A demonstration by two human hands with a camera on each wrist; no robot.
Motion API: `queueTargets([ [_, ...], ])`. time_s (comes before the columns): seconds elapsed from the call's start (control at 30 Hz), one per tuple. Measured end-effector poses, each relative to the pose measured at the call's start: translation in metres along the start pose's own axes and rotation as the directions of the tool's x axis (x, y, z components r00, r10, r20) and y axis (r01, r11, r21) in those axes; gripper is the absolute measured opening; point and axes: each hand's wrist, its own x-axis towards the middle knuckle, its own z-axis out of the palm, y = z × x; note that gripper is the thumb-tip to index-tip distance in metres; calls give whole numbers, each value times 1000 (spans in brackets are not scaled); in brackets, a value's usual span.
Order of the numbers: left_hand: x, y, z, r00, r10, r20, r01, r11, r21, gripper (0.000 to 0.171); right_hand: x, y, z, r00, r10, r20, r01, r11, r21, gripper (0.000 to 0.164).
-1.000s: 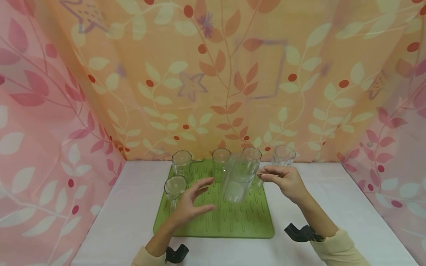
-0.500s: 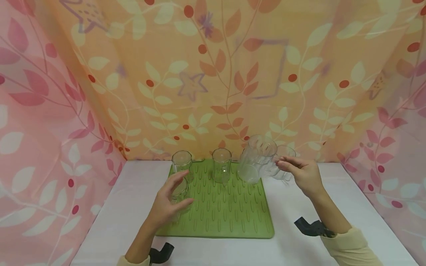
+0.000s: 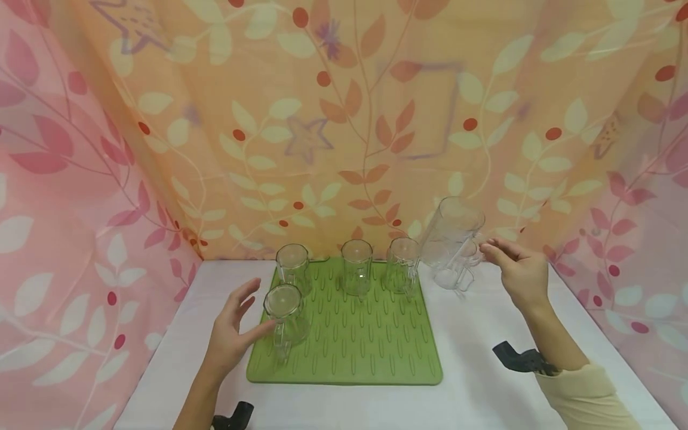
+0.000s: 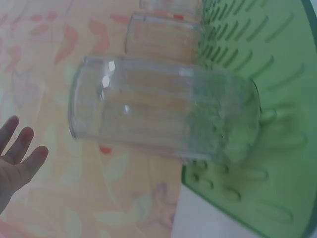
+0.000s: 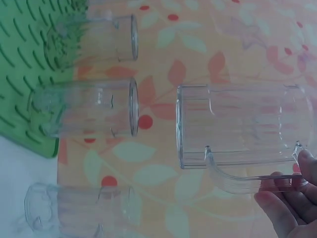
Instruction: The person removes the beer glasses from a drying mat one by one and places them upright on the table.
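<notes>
My right hand (image 3: pixel 521 272) pinches the handle of a clear mug (image 3: pixel 454 221), which is raised and tilted above the table at the back right. In the right wrist view, fingers and thumb close on one end of that handle. Behind and below it stands another clear mug (image 3: pixel 447 278), right of the green mat (image 3: pixel 371 358) and partly hidden. My left hand (image 3: pixel 231 331) hovers with fingers spread, holding nothing, left of a clear mug (image 3: pixel 283 304) at the mat's front left. That mug looms large in the left wrist view (image 4: pixel 163 109).
Along the mat's back edge stand three more clear mugs: back left (image 3: pixel 292 260), middle (image 3: pixel 357 266) and right (image 3: pixel 402 266). White cloth covers the table (image 3: pixel 484 358). Leaf-patterned fabric (image 3: pixel 258 149) walls in the back and both sides.
My right hand has carried its mug from over the mat to the right and upward, past the mat's edge. My left hand has drawn back leftward, its fingers still spread.
</notes>
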Motion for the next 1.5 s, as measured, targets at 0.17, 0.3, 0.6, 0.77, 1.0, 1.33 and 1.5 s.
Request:
queueTargets([
  [0.17, -7, -13, -9, 997, -78, -16, 78, 996, 42, 81, 8, 6, -10, 997, 7, -83, -7, 1000, -3, 33],
  [0.3, -15, -27, -15, 985, -174, 1, 173, 981, 87, 81, 12, 10, -19, 990, 26, -141, -15, 997, 81, 28],
  [0.6, -26, -60, -24, 894, -441, 77, 428, 893, 143, 84, 23, 17, -37, 956, 96, -276, -33, 974, 223, 23],
  [0.77, -33, -70, -21, 836, -533, 132, 505, 840, 197, 87, 25, 21, -44, 931, 173, -323, -79, 956, 283, 25],
  [1.0, -42, -75, -16, 751, -638, 173, 572, 758, 313, 98, 23, 29, -52, 923, 179, -342, -104, 969, 225, 32],
  [1.33, -49, -72, -6, 725, -665, 179, 541, 710, 450, 107, 25, 52, -57, 886, 227, -404, -140, 962, 235, 26],
  [1.5, -51, -75, -5, 752, -629, 196, 503, 741, 446, 105, 23, 70, -57, 876, 225, -426, -167, 971, 170, 27],
])
